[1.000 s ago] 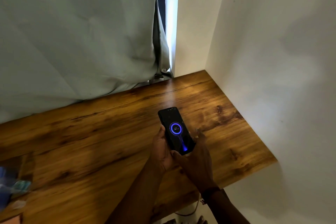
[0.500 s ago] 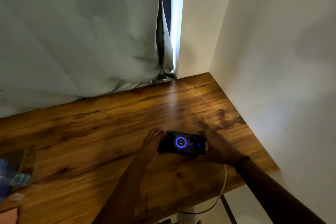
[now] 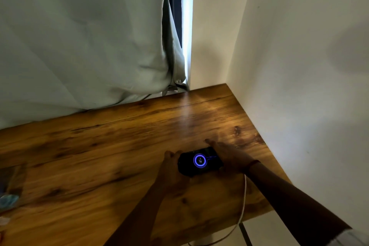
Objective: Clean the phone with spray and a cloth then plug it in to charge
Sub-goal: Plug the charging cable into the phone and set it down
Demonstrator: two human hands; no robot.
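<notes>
A black phone (image 3: pixel 196 161) lies sideways, low over the wooden table (image 3: pixel 111 146), its screen lit with a blue charging ring. My left hand (image 3: pixel 171 168) holds its left end and my right hand (image 3: pixel 229 158) holds its right end, fingers spread. A white charging cable (image 3: pixel 244 195) runs from under my right wrist, across the table and over the front edge. Whether the phone rests on the wood I cannot tell.
A pale curtain (image 3: pixel 83 36) hangs behind the table, with a bright window gap (image 3: pixel 187 26) at its right. A white wall (image 3: pixel 299 86) bounds the table's right side. A blurred blue-green object (image 3: pixel 9 201) lies at the left edge.
The phone went from upright in my hands to lying sideways low over the table. My right hand moved to its right end and the cable came into view.
</notes>
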